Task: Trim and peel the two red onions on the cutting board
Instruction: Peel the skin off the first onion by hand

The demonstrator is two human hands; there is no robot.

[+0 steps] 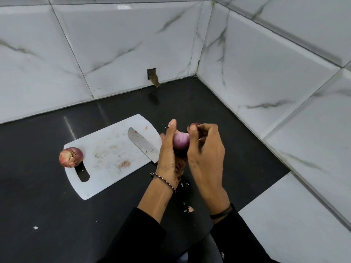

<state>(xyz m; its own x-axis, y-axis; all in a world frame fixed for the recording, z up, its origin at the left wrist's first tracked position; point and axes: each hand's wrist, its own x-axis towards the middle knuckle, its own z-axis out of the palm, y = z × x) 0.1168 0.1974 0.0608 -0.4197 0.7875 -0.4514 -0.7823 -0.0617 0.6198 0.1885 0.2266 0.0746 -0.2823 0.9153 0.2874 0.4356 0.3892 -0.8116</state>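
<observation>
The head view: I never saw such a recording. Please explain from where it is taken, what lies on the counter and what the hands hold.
No machine here: a person works with bare hands, and the one picture comes from a camera worn on the head, looking forward and down. The left hand holds a partly peeled red onion; the right hand pinches at its top, it seems at the skin. On the black counter lies a white cutting board. On it rest a knife and a second onion, unpeeled, beside the handle slot. Skin scraps lie near the wrists.
</observation>
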